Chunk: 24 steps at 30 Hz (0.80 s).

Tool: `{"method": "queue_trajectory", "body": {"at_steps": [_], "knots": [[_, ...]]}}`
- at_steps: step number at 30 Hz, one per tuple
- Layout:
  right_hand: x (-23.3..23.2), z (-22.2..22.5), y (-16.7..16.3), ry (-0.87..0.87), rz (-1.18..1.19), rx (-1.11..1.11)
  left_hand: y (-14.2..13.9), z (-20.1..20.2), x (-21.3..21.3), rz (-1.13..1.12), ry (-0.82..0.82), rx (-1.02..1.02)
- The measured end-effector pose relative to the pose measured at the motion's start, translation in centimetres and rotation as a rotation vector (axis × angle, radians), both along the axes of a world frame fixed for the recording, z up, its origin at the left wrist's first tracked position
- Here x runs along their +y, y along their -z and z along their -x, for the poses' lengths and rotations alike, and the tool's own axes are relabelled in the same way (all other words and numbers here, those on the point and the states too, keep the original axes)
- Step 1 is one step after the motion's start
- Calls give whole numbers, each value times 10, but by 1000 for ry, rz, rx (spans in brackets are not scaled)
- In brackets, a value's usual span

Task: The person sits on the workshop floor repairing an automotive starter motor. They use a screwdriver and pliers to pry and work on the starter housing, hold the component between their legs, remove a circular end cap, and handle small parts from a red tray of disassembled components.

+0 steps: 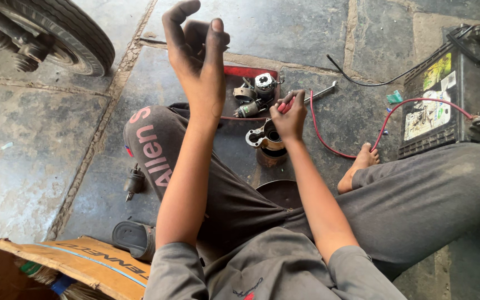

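Stone floor [40, 155] bears battery [451, 94], tyre [68, 33], cardboard box [84, 264]

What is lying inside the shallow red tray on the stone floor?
The red tray holds small metal motor parts: a round silver piece, a metal ring and a dark cylinder. The raised left hand covers its left end.

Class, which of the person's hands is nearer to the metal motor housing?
Right. The right hand is directly over the housing; the left hand is raised, up and to its left.
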State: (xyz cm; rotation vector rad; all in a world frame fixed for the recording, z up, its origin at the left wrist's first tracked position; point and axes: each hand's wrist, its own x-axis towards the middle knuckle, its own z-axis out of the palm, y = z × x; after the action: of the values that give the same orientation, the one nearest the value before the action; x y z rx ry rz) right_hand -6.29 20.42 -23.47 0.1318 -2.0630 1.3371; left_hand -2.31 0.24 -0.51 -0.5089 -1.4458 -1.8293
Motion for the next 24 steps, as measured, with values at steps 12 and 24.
{"method": "queue_trajectory", "body": {"at_steps": [12,24], "knots": [[-4,1,1,-31,146,11,0,2,-1,-11,21,-23],[-5,0,1,-32,223,61,-5,-1,1,7,-11,-53]]}}
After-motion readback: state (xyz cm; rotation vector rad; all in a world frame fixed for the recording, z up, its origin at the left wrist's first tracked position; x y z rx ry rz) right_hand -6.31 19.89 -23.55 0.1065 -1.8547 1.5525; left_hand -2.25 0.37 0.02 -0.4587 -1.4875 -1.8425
